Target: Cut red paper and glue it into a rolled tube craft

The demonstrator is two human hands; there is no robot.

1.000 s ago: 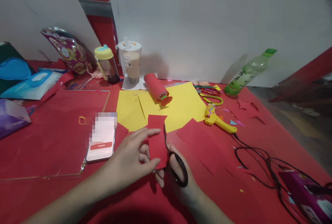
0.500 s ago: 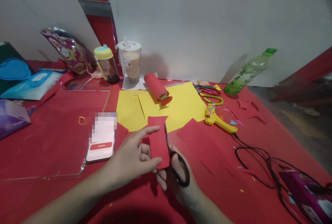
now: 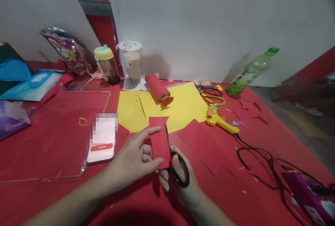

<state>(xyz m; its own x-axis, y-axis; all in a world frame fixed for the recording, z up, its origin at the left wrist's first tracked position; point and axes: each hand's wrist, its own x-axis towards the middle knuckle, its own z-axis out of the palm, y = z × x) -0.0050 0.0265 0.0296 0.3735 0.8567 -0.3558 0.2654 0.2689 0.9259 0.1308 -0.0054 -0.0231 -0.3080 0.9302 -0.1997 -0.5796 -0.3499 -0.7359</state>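
Observation:
My left hand (image 3: 136, 152) pinches a small piece of red paper (image 3: 160, 145), forefinger near its top and thumb at its lower edge. In my right hand (image 3: 184, 180) is a pair of black-handled scissors (image 3: 186, 172), my thumb through one loop. Their blades lie along the right edge of the paper and point away from me; part of them is hidden behind it. Just beyond, a red paper-covered roll (image 3: 157, 86) with a green and red end lies on yellow paper (image 3: 183, 105). More red paper (image 3: 201, 142) lies to the right.
A phone (image 3: 102, 140) lies left of my hands. At the back stand a yellow-lidded bottle (image 3: 107, 65), a bubble tea cup (image 3: 132, 65) and a green-capped bottle (image 3: 248, 72). A yellow glue gun (image 3: 220, 121) trails a black cable (image 3: 272, 170) to the right.
Both hands stay almost in place with the red paper and scissors. The scissor handles have shifted very slightly left and up.

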